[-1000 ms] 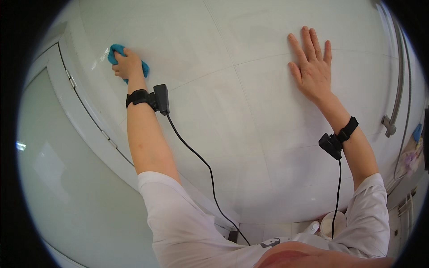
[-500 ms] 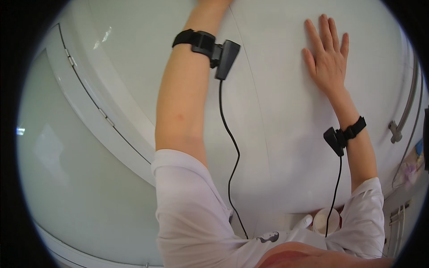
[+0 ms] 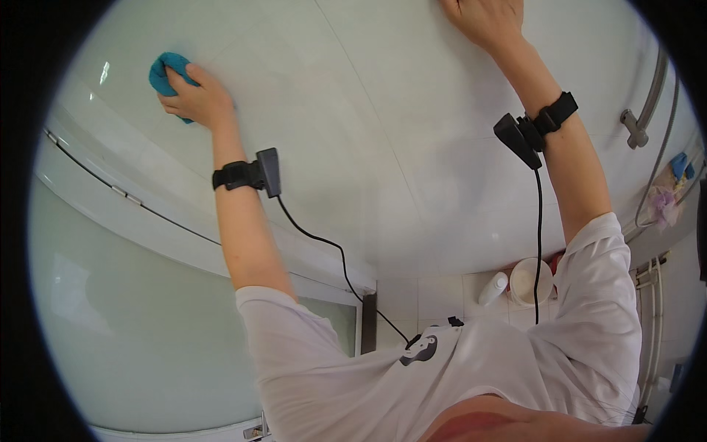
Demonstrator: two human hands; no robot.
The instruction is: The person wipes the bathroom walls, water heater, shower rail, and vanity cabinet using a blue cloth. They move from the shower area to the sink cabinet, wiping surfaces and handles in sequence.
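Note:
My left hand (image 3: 200, 99) presses a blue cloth (image 3: 163, 72) against the white tiled wall (image 3: 368, 110), close to the white frame at the left. The fingers lie spread over the cloth, and its edge shows around them. My right hand (image 3: 487, 20) is at the top edge of the view, up against the same wall. Its fingers run out of the picture, so I cannot see whether they are spread or closed. Each forearm carries a black strap with a small cabled device.
A frosted glass panel (image 3: 140, 317) in a white frame fills the left side. A metal rail (image 3: 652, 103) and a hose run along the right wall, above a purple mesh item (image 3: 664, 208). On the floor stand a white bottle (image 3: 493, 289) and a bucket (image 3: 530, 283).
My left hand has come down and left from the top edge, bringing the blue cloth into view. My right hand, spread on the wall before, has gone up and partly out of view.

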